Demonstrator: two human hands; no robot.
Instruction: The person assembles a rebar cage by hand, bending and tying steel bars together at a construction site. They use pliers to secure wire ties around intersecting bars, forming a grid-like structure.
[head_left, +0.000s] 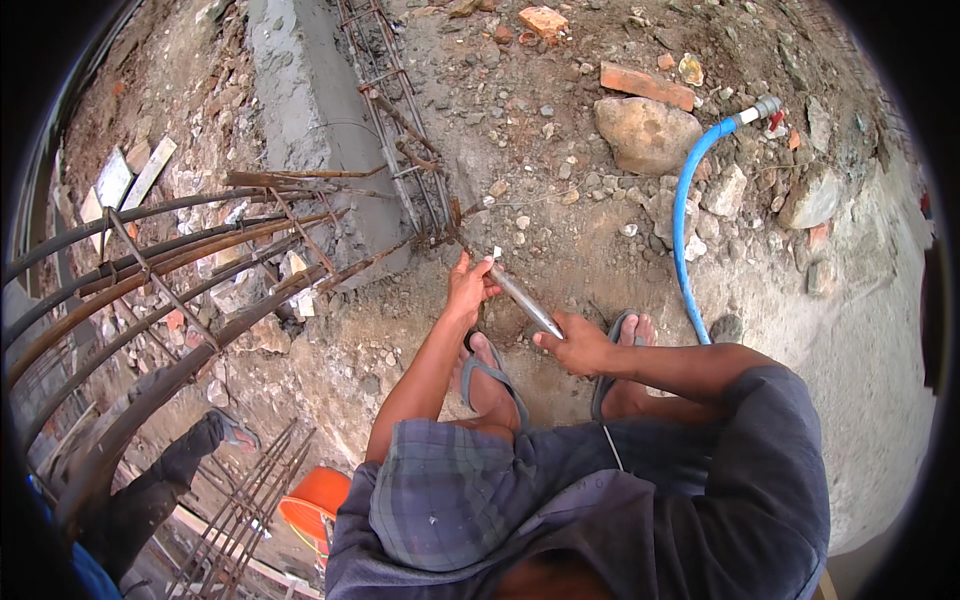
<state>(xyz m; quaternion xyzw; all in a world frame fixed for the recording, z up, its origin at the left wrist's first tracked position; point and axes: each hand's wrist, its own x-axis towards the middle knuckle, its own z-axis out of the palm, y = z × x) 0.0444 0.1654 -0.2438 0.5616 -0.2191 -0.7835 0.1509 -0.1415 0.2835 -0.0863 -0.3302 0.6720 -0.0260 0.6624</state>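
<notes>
Metal tube (527, 300) lies slantwise between the person's two hands, above the ground just ahead of the feet, its nearer end toward the right. The right hand (575, 342) is closed around that nearer end, while the left hand (468, 290) is at the farther end, fingers bent beside a small white piece (497, 254); whether they grip the tube, I cannot tell. Under the arms, the feet stand apart in grey sandals (507, 378). At the lower left are an orange bucket (317, 492), a grid of thin rods (240, 505) and another person's dark-trousered leg (165, 475). Long, rusty bars (150, 275) sweep in from the left, crossed by thinner ties, their ends reaching toward the left hand. Just beyond that hand ends a narrow cage of steel bars (405, 150), running away alongside a grey concrete beam (310, 90). To the right, a blue hose (682, 215) curves up past a large stone (647, 135) to a valve with a red handle (775, 120). Behind the stone lies an orange-red brick (647, 86).
</notes>
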